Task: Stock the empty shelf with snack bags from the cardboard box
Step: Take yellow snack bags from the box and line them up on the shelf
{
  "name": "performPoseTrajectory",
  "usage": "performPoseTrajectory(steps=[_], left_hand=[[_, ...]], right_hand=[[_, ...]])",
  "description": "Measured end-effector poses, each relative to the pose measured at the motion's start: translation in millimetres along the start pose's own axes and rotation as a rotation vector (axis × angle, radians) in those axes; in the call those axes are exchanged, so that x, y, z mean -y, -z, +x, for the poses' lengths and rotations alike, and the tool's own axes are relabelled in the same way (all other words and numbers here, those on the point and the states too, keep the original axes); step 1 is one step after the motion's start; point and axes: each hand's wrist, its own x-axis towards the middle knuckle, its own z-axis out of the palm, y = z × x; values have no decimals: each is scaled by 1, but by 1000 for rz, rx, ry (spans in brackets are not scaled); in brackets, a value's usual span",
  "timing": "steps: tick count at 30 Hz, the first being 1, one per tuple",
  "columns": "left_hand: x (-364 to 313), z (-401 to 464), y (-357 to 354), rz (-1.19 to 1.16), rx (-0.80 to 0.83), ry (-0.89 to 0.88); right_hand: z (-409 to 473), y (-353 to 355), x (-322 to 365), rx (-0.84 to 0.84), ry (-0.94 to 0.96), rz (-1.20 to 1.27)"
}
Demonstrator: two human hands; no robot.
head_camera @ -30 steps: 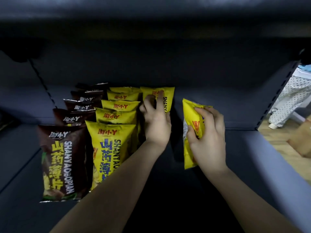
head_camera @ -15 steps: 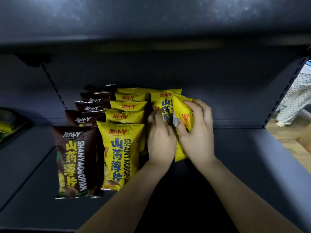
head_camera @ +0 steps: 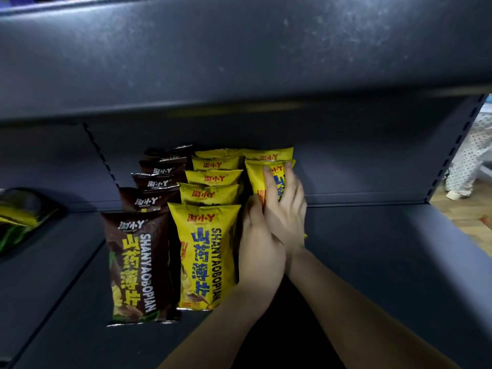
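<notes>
While right hand (head_camera: 286, 209) fingers press yellow bag (head_camera: 257, 177) flat, left hand (head_camera: 259, 246) (grip hidden) steadies base; seat upright against rear bag (head_camera: 269, 155).

R hand (head_camera: 286, 209) moved the yellow bag (head_camera: 257, 177) upright into 3rd row (L hand (head_camera: 259, 249) now alongside).

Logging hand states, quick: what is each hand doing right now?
Left hand: cannot be told; its fingers are hidden.
Right hand: fingers pressed on a yellow bag.
</notes>
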Motion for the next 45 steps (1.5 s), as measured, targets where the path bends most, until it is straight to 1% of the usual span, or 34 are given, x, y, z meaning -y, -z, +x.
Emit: performPoseTrajectory(steps=[2,4,6,7,9,11,13,14,16,19,25,31,36,39,43,45], left_hand=[[-1,-3,1,-78,-28,11],[-8,-5,4,-187,-38,64],[-11,-6,2,-294,-68,109],[-11,-6,0,-320,-88,133],[-8,-3,-4,-332,-108,171],[-8,0,-5,-329,-86,186],[-9,3,-8,-273,-70,191],[-10,4,-9,-244,-75,187],[-13,6,-12,-187,-89,154],[-15,11,-16,-101,-64,130],[-14,23,-18,39,-21,153],[-12,23,-15,113,24,152],[-17,10,-4,347,82,138],[-26,-2,7,416,106,126],[-40,-23,17,506,135,103],[-46,-37,21,535,160,93]], right_hand=[[2,2,-1,49,33,30],[2,9,-4,99,34,225],[-3,16,-10,104,-73,499],[-6,18,-14,122,-138,591],[-12,23,-23,212,-197,680],[-16,28,-31,301,-137,796],[-15,35,-36,403,-31,847],[-14,37,-38,444,19,838],[-13,39,-39,482,45,791],[-8,38,-38,481,8,713],[-4,31,-41,467,-16,562],[0,38,-38,478,58,459],[-1,50,-36,495,44,431],[-9,63,-40,536,14,303],[-22,80,-45,555,-38,231],[-31,94,-47,548,-24,187]])
